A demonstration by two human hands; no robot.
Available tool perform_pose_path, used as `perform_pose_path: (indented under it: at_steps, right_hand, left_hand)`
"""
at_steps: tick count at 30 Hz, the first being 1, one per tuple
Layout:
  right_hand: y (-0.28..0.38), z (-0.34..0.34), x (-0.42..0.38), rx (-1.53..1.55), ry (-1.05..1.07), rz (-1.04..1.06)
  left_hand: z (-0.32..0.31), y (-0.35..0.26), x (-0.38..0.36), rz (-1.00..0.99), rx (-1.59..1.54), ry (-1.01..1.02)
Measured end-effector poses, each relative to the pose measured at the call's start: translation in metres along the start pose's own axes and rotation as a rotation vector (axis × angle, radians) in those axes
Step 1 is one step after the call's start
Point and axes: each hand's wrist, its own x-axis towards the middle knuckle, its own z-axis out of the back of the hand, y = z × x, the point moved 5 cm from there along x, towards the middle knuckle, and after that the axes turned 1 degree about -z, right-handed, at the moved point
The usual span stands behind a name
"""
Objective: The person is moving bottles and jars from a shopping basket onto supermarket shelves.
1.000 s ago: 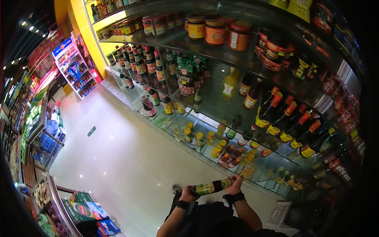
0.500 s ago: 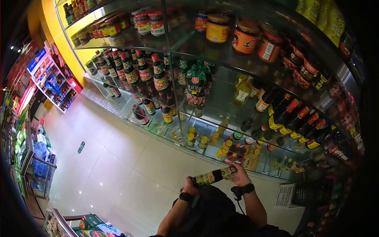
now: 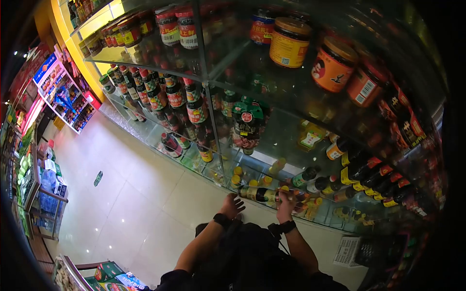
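My right hand (image 3: pixel 285 206) grips a dark sauce bottle (image 3: pixel 259 194) with a green and yellow label round its neck end. The bottle lies nearly level, its base pointing left, right at the front of the low glass shelf. Just off the base end, my left hand (image 3: pixel 232 206) has its fingers spread and holds nothing. Yellow-capped bottles (image 3: pixel 237 175) stand on the shelf behind, and a clear bottle with a yellow cap (image 3: pixel 277 166) is near them.
Glass shelves carry red-capped sauce bottles (image 3: pixel 175 96), an orange jar (image 3: pixel 334 65) and hanging green-topped packets (image 3: pixel 246 123). A white basket (image 3: pixel 346 251) sits on the floor at right. A produce stand (image 3: pixel 35 179) is at left, packaged goods (image 3: pixel 112 276) at lower left.
The bottle has moved forward from near my body to the low shelf, still in my right hand. My left hand has let go of its base and spread its fingers.
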Motion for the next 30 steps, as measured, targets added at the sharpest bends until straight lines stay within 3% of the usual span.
perform_pose_path:
  at_steps: [1,4,6,7,8,10,14,16,17,20,22,26,28,30]
  right_hand:
    - [-0.002,-0.003,0.007,-0.106,0.029,0.181]
    - [-0.006,-0.013,0.013,-0.248,0.060,0.274]
    - [0.012,-0.029,0.011,-0.409,0.092,0.371]
    - [0.022,-0.042,0.007,-0.568,0.120,0.468]
    - [0.015,-0.045,0.012,-0.570,0.124,0.468]
    - [0.003,-0.058,0.019,-0.333,0.193,0.423]
    - [0.002,-0.104,0.039,-0.335,0.230,0.436]
    - [-0.028,-0.113,0.065,-0.255,0.294,0.364]
    - [-0.033,-0.114,0.067,-0.257,0.294,0.365]
    - [-0.013,-0.139,0.054,-0.425,0.349,0.448]
    - [-0.004,-0.149,0.050,-0.480,0.351,0.441]
    - [-0.009,-0.162,0.060,-0.507,0.354,0.450]
    - [-0.014,-0.167,0.065,-0.560,0.370,0.352]
    - [-0.014,-0.172,0.068,-0.666,0.357,0.357]
  left_hand:
    - [-0.007,-0.002,0.008,-0.002,-0.004,0.000]
    - [-0.034,0.003,0.027,0.082,-0.081,0.184]
    - [-0.062,-0.005,0.025,-0.560,1.252,0.461]
    - [-0.077,-0.019,0.024,-1.167,1.747,0.360]
    - [-0.076,-0.019,0.031,-1.168,1.744,0.356]
    - [-0.075,-0.033,0.032,-0.758,1.219,0.341]
    - [-0.082,-0.079,0.028,-0.712,1.207,0.239]
    - [-0.080,-0.095,0.039,-0.984,1.427,0.239]
    - [-0.078,-0.099,0.040,-0.984,1.425,0.241]
    - [-0.081,-0.107,0.028,-0.854,1.443,0.260]
    - [-0.078,-0.106,0.032,-0.734,1.269,0.314]
    - [-0.067,-0.109,0.052,-0.671,1.177,0.307]
    - [-0.053,-0.098,0.084,-0.234,0.052,0.547]
    - [-0.053,-0.101,0.084,-0.349,0.217,0.521]
